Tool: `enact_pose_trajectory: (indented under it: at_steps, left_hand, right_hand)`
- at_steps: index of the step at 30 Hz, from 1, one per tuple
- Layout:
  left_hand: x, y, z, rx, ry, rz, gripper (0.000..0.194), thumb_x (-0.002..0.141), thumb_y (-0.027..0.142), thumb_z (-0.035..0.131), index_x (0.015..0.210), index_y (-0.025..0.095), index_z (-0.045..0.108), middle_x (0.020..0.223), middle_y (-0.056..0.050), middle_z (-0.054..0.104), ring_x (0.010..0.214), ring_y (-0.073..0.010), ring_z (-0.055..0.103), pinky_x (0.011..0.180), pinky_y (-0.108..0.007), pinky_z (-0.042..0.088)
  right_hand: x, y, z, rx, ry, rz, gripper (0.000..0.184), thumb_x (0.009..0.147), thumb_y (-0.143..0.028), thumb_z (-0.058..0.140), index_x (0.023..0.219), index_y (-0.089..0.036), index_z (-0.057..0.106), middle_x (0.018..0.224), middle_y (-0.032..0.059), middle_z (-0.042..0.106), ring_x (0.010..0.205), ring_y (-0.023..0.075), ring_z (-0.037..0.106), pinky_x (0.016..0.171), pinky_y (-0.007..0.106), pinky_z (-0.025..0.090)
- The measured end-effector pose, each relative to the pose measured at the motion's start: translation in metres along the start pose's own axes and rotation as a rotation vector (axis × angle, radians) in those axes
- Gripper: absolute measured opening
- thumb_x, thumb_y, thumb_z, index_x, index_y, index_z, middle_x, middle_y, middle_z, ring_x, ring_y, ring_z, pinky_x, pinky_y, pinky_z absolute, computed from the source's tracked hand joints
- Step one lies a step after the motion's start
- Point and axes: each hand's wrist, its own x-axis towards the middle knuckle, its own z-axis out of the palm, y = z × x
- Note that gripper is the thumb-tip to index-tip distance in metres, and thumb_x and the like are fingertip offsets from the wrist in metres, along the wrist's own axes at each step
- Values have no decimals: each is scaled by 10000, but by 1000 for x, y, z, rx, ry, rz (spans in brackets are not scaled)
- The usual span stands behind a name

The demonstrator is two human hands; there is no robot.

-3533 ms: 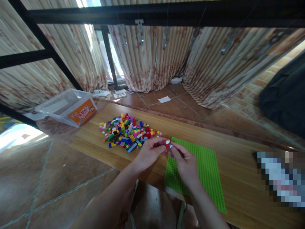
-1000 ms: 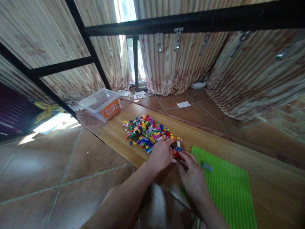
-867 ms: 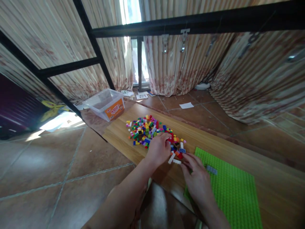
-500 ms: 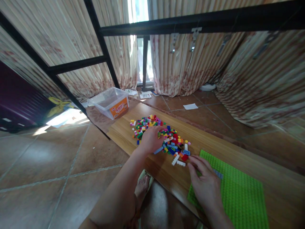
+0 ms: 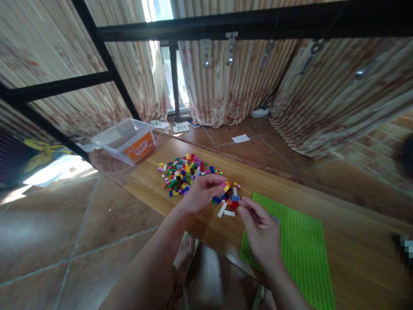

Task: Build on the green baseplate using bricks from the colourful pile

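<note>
My left hand (image 5: 203,193) hovers over the right part of a pile of coloured toy bricks (image 5: 180,172). Its thumb and index finger are apart, with a yellow brick (image 5: 226,187) near their tips; I see no firm grip on it. My right hand (image 5: 262,230) rests low at the pile's right end, thumb and fingers pinching a light blue brick (image 5: 236,198) with its hollow underside facing me. White bricks (image 5: 222,209) and a red brick (image 5: 233,205) lie close by. A green studded baseplate (image 5: 300,249) lies partly under my right hand and forearm.
A clear plastic bin (image 5: 125,137) with an orange label stands at the left end of the wooden table (image 5: 361,241). A black metal frame (image 5: 226,28) crosses above, in front of striped curtains (image 5: 219,86). Papers (image 5: 241,138) lie on the tiled floor.
The view has turned to the right. My left hand has moved right across the pile, closer to my right hand. The right hand and the light blue brick have hardly moved over the table.
</note>
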Motion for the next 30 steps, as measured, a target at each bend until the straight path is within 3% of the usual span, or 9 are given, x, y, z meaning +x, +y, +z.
enact_pose_trajectory:
  at_steps: [3, 7, 15, 19, 24, 30]
  left_hand:
    - [-7, -2, 27, -49, -122, -64, 277, 727, 283, 760, 941, 117, 702, 893, -50, 700, 761, -129, 623, 733, -247, 497]
    - [-12, -1, 48, 8, -190, -54, 204, 747, 260, 738, 893, 124, 697, 871, -40, 684, 796, -136, 614, 769, -251, 484]
    - [-13, -1, 51, -90, -181, -67, 301, 745, 349, 763, 941, 136, 681, 874, -31, 659, 759, -115, 594, 727, -237, 483]
    - [-13, -5, 55, -118, -198, -88, 301, 731, 363, 780, 889, 125, 689, 780, -10, 645, 690, -95, 570, 689, -228, 466]
    - [-12, -9, 62, -134, -169, -49, 298, 722, 363, 789, 852, 112, 693, 729, -10, 655, 651, -94, 569, 662, -230, 461]
    - [-12, -9, 69, -218, -145, -111, 316, 692, 374, 807, 837, 115, 699, 697, -16, 680, 625, -122, 623, 671, -268, 513]
  right_hand:
    - [2, -6, 3, 193, 17, 71, 345, 804, -376, 693, 1120, -239, 686, 978, 41, 741, 865, 178, 691, 812, 360, 562]
    - [7, -8, -2, 232, 91, 70, 295, 747, -349, 750, 1018, -234, 727, 873, 18, 742, 771, 161, 673, 748, 337, 560]
    - [5, -12, -15, 157, 75, -24, 241, 780, -322, 734, 1004, -233, 729, 883, 28, 728, 771, 158, 656, 729, 319, 548]
    - [3, -16, -20, 108, 72, -41, 187, 791, -310, 725, 959, -230, 735, 852, 17, 719, 750, 148, 644, 717, 299, 537]
    - [4, -20, -22, 167, 71, 1, 172, 799, -330, 715, 930, -221, 738, 814, 18, 732, 715, 153, 658, 698, 310, 554]
    - [5, -12, -23, 298, 96, 92, 183, 784, -353, 733, 906, -219, 755, 790, 28, 749, 660, 157, 661, 653, 327, 572]
